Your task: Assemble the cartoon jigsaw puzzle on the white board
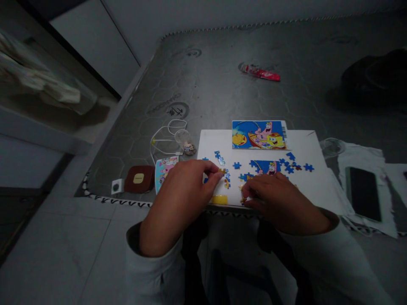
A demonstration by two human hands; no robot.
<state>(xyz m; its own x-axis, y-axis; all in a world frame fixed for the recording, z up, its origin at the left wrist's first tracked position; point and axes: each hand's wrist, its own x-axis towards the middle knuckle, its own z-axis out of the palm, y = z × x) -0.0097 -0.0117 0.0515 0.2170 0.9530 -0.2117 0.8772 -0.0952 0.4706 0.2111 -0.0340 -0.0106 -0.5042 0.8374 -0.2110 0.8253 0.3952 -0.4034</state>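
A white board lies before me with loose blue jigsaw pieces scattered on it. My left hand pinches a small yellowish puzzle piece between thumb and forefinger, just over a few other pieces. Bent over the lower middle of the board, my right hand has its fingertips closed on a puzzle piece near the front edge. It partly hides a joined section of the puzzle. Behind this lies a cartoon picture card with a pink starfish and a yellow sponge figure.
Left of the board are a brown case, a white cube, a cartoon packet and a white cable. A phone rests on tissue at the right. Farther back are a red wrapper and a dark round object.
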